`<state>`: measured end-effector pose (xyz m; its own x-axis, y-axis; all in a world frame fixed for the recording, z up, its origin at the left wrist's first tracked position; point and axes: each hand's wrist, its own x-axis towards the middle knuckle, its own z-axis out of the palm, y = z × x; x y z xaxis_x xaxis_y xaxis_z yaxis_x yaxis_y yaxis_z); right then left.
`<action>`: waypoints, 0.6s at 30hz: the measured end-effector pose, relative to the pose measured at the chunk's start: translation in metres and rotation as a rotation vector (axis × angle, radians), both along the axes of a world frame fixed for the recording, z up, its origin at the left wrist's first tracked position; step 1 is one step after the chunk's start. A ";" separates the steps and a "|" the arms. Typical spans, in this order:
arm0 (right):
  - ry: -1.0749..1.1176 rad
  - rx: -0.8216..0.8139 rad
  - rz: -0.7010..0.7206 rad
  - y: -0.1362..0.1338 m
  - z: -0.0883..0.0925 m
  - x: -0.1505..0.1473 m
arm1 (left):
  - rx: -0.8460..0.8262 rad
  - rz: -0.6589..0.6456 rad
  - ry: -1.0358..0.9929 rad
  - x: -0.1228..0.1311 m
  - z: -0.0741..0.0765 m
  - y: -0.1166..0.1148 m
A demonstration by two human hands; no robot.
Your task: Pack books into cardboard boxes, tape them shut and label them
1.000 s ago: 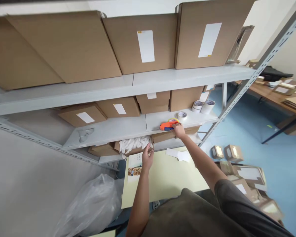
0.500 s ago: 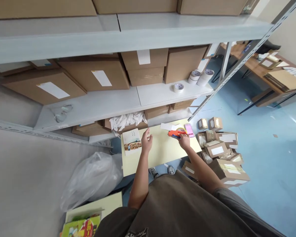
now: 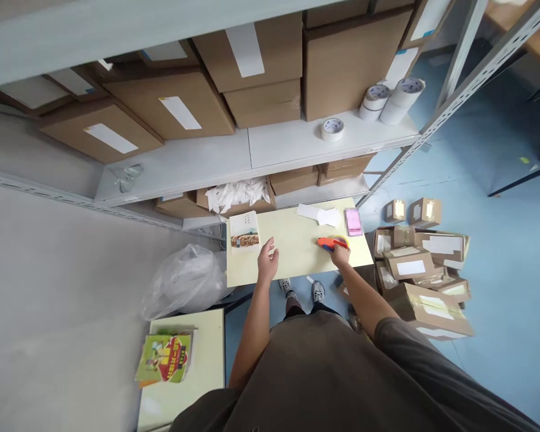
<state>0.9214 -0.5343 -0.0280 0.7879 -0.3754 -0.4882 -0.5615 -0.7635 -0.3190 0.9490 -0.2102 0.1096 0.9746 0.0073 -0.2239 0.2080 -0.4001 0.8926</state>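
Nearest, the person's right hand point(image 3: 341, 255) is closed around an orange-and-blue tape dispenser point(image 3: 328, 243), held low over the right part of the pale yellow worktop point(image 3: 297, 267). The left hand point(image 3: 268, 259) is open, fingers spread, over the middle of the worktop near its front edge, holding nothing; whether it touches the surface I cannot tell. Left of that hand lies a book point(image 3: 245, 232) with a picture on its cover. Toward the far edge are loose white labels point(image 3: 318, 215), and a pink packet point(image 3: 353, 222) sits near the right corner. Off to the near left, a green picture book point(image 3: 164, 360) lies on a second, smaller worktop point(image 3: 207, 360), with a clear plastic bag point(image 3: 184, 282) just beyond it. Right of the main worktop, cardboard parcels point(image 3: 420, 258) crowd the blue floor point(image 3: 499, 240). Farther off, a pale metal shelf point(image 3: 175, 174) holds brown cartons point(image 3: 263, 72) and a roll of tape point(image 3: 332, 128).
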 end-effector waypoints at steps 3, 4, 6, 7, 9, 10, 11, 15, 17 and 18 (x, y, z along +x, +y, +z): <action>0.055 0.031 0.002 -0.002 0.013 0.011 | 0.017 -0.004 -0.008 -0.009 0.006 -0.006; 0.034 0.033 -0.010 -0.002 0.019 0.014 | 0.023 0.003 -0.016 -0.011 0.008 -0.006; -0.060 0.050 -0.030 -0.001 0.030 0.020 | 0.033 0.026 -0.039 -0.012 0.013 -0.006; -0.125 0.078 -0.029 0.002 0.035 0.023 | 0.037 0.040 -0.052 -0.013 0.015 -0.006; -0.264 0.171 0.013 0.012 0.045 0.028 | 0.047 0.073 -0.075 -0.018 0.020 -0.002; -0.328 0.226 0.049 0.020 0.049 0.031 | 0.053 0.091 -0.083 -0.021 0.022 0.001; -0.386 0.281 0.091 0.030 0.054 0.034 | 0.059 0.110 -0.089 -0.026 0.024 0.006; -0.499 0.466 0.266 0.087 0.073 0.046 | 0.088 0.206 -0.092 -0.054 0.027 0.039; -0.514 0.536 0.358 0.122 0.082 0.052 | 0.095 0.270 -0.089 -0.072 0.024 0.065; -0.519 0.565 0.405 0.140 0.086 0.054 | 0.094 0.309 -0.086 -0.081 0.022 0.078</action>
<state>0.9751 -0.3945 0.0576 0.9832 0.1730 -0.0588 0.0411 -0.5231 -0.8513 0.8679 -0.1317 0.1315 0.9383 0.3223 -0.1251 0.2578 -0.4112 0.8743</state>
